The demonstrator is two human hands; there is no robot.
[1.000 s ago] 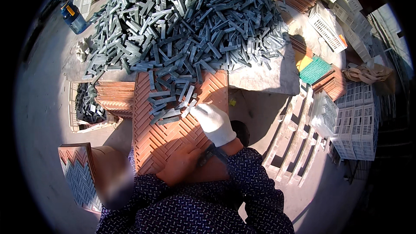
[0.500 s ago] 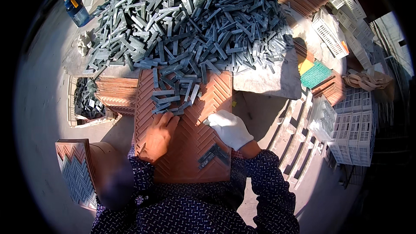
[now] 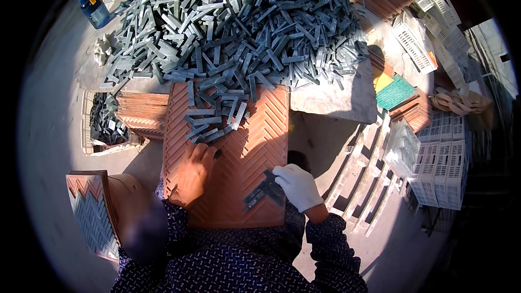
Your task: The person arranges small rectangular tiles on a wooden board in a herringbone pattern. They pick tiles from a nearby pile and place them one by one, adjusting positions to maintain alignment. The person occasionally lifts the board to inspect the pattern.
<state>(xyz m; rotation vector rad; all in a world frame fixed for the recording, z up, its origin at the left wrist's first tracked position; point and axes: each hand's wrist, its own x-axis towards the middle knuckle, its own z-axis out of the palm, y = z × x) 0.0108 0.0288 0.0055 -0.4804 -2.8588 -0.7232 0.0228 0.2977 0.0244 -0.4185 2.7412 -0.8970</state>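
Dark strips (image 3: 264, 189) just left of gloved right grip (image 3: 298, 186).

Sunlight is spreading over the pale floor (image 3: 54, 106), and hard-edged shadow is cutting across it. The table (image 3: 331, 99) is catching light too. A slatted pallet (image 3: 372, 163) is lying at right; white crates (image 3: 438, 176) are standing beyond.

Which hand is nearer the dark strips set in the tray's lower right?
Right. The gloved right hand is at the upper end of the set strips, touching or nearly so; the bare left hand is farther off to their left, near the loose strips.
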